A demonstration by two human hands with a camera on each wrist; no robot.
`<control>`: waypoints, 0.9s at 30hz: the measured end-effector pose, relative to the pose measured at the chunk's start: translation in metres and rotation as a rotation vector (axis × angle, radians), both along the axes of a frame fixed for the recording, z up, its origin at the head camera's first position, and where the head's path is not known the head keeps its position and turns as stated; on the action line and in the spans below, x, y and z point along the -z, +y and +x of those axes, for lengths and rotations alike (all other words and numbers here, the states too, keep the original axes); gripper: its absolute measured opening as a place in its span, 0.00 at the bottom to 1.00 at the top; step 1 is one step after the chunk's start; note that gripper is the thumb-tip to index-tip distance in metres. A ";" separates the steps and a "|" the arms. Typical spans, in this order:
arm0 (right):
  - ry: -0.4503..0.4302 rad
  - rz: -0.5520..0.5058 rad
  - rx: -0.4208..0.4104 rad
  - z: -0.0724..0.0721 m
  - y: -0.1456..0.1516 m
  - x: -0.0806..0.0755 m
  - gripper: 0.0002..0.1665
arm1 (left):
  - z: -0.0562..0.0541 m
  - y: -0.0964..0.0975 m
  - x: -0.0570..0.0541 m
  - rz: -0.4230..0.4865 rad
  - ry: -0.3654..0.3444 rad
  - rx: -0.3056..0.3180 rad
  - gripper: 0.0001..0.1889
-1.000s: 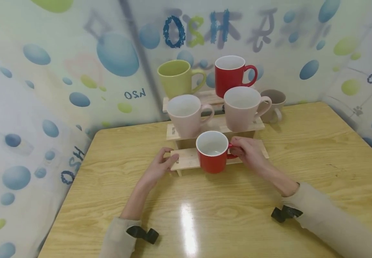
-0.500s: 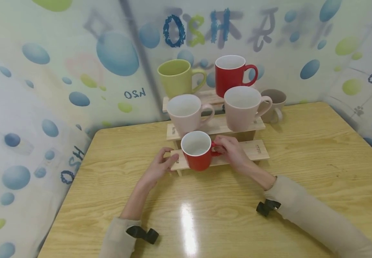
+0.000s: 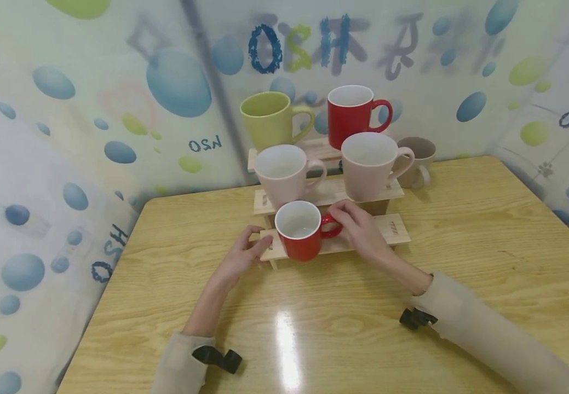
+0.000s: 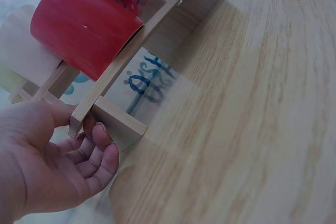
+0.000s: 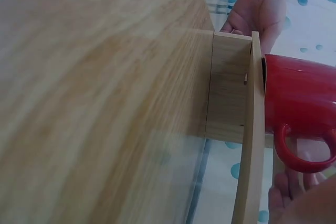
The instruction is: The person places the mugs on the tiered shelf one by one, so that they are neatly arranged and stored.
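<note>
A red mug with a white inside (image 3: 300, 232) stands upright on the lowest step of a small wooden tiered rack (image 3: 392, 229), towards its left end. My right hand (image 3: 363, 232) is at the mug's handle, fingertips right at its outer edge. In the right wrist view the whole handle loop (image 5: 304, 150) shows, with the fingers loosely bent beside it rather than wrapped round it. My left hand (image 3: 242, 253) holds the left end of that step. The left wrist view shows its thumb over the board and the fingers (image 4: 100, 153) curled underneath.
Two pale pink mugs, a left one (image 3: 284, 175) and a right one (image 3: 369, 164), stand on the middle step. A green mug (image 3: 266, 120) and another red mug (image 3: 350, 117) are on top. A grey-brown mug (image 3: 417, 161) stands on the table (image 3: 461, 230) behind the rack's right.
The red mug has slid left along the lowest step with my right hand on its handle. Since then the right hand's grip has loosened, uncovering the handle. My left hand has stayed put.
</note>
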State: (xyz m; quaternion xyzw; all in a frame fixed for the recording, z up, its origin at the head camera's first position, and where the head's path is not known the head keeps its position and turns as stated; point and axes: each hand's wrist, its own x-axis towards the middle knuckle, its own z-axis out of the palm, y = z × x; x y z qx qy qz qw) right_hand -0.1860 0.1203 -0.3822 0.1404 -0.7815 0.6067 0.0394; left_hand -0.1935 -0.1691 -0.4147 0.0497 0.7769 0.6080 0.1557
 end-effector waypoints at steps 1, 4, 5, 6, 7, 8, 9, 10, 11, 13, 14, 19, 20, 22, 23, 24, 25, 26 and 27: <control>0.021 0.026 0.026 0.002 0.003 0.000 0.16 | 0.000 0.000 0.000 -0.001 0.000 0.002 0.22; 0.126 0.054 0.115 0.009 0.017 0.001 0.14 | -0.001 0.000 -0.001 -0.003 0.002 0.005 0.22; 0.162 0.042 0.146 0.011 0.023 0.001 0.13 | -0.001 0.000 -0.001 -0.004 0.005 0.006 0.23; 0.198 0.025 0.183 0.013 0.029 0.002 0.14 | -0.001 0.000 -0.001 -0.003 0.008 0.007 0.23; 0.223 0.000 0.226 0.014 0.037 0.002 0.15 | -0.001 0.000 -0.002 -0.004 0.010 0.008 0.23; 0.237 -0.018 0.280 0.014 0.045 0.003 0.17 | -0.001 0.000 -0.002 -0.005 0.011 0.008 0.23; 0.251 -0.040 0.338 0.013 0.054 0.003 0.17 | -0.002 0.000 -0.002 -0.004 0.011 0.009 0.23; 0.249 -0.052 0.400 0.010 0.064 0.003 0.17 | -0.002 0.000 -0.002 -0.004 0.011 0.010 0.23; 0.248 -0.061 0.464 0.007 0.074 0.003 0.17 | -0.002 0.000 -0.002 -0.003 0.010 0.009 0.23; 0.209 -0.084 0.565 -0.004 0.095 0.003 0.12 | -0.002 0.000 -0.002 -0.004 0.007 0.006 0.23; 0.179 -0.081 0.607 -0.011 0.105 0.003 0.07 | -0.001 0.000 -0.002 -0.005 0.006 0.004 0.22; -0.040 -0.035 0.608 -0.043 0.147 0.006 0.19 | 0.000 -0.002 -0.001 -0.012 0.010 -0.004 0.22; -0.076 -0.005 0.575 -0.048 0.152 0.007 0.23 | 0.000 -0.002 -0.001 -0.012 0.011 -0.004 0.22; -0.130 0.051 0.506 -0.055 0.159 0.009 0.32 | 0.001 -0.002 -0.001 -0.007 0.011 -0.004 0.21; -0.148 0.081 0.475 -0.058 0.162 0.010 0.36 | 0.001 -0.002 -0.001 -0.002 0.011 -0.003 0.21; -0.159 0.093 0.448 -0.061 0.163 0.010 0.39 | 0.001 -0.001 -0.001 0.001 0.012 -0.004 0.21; -0.163 0.098 0.427 -0.063 0.164 0.011 0.41 | 0.001 -0.001 -0.001 0.003 0.013 -0.003 0.22; -0.161 0.101 0.413 -0.066 0.164 0.012 0.42 | 0.001 -0.001 -0.001 0.006 0.014 -0.003 0.22; -0.163 0.102 0.405 -0.068 0.165 0.013 0.42 | 0.001 0.000 -0.001 0.006 0.015 -0.003 0.22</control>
